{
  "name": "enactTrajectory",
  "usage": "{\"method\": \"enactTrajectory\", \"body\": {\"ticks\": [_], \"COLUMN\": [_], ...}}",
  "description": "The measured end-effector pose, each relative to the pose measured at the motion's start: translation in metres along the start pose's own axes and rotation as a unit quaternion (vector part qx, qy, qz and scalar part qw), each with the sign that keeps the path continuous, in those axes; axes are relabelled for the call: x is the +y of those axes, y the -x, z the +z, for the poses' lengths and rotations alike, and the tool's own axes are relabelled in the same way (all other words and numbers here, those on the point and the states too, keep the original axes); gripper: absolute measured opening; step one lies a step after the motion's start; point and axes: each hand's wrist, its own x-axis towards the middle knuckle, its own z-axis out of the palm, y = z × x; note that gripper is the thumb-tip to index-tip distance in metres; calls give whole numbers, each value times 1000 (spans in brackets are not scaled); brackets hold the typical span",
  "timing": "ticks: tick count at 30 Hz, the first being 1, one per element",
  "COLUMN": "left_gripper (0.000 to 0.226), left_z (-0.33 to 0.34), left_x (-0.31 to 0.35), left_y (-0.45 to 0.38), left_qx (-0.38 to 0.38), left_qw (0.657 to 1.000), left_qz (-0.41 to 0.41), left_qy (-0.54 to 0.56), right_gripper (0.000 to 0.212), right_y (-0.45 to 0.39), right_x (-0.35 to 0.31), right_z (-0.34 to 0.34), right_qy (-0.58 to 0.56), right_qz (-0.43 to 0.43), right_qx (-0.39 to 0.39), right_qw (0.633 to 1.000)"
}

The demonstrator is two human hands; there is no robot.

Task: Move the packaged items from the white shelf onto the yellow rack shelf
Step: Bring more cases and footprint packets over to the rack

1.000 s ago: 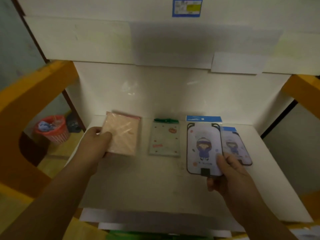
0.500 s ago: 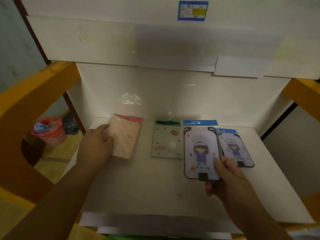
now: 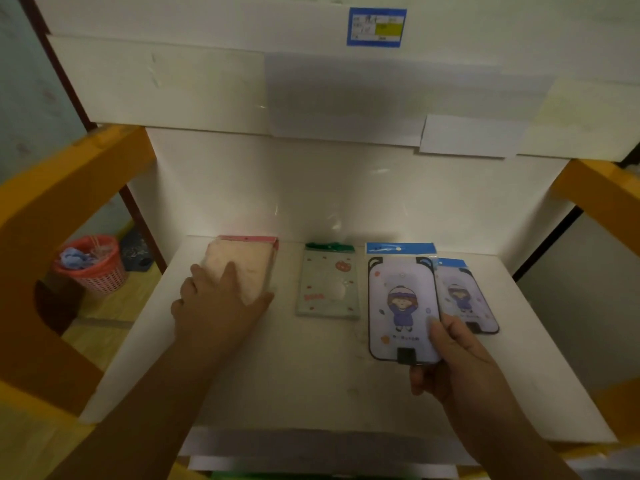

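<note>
Packaged items line the white shelf (image 3: pixel 346 393), left hand (image 3: pixel 214 306) pressing flat on the pink pack (image 3: pixel 249 265), right hand (image 3: pixel 446 358) pinching the cartoon pack (image 3: pixel 401 306), seemingly for lifting.

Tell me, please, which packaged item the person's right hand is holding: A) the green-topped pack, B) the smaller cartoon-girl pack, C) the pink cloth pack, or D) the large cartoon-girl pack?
D: the right hand pinches the lower right corner of the large cartoon-girl pack, thumb on its face, while the left hand rests on the pink cloth pack.
</note>
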Motion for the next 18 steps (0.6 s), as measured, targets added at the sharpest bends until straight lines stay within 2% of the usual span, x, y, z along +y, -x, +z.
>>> {"method": "enactTrajectory", "body": {"ticks": [6, 14, 16, 18], "left_gripper": [94, 102, 100, 93], "left_z": [3, 2, 0, 0], "left_x": [7, 13, 19, 30], "left_y": [-6, -5, 3, 14], "left_qx": [5, 14, 26, 57], "left_qw": [1000, 1000, 1000, 997], "left_qz": [-18, -26, -10, 43], "left_qy": [-19, -1, -3, -1], "right_gripper": [22, 23, 25, 28], "right_y": [-1, -5, -8, -11], "right_x": [1, 3, 4, 3], "right_z": [-6, -20, -27, -37], "right_qy": [-3, -22, -35, -34], "right_qz": [2, -4, -12, -20], "right_qx": [5, 14, 31, 60], "right_qw": [1000, 1000, 999, 997]}}
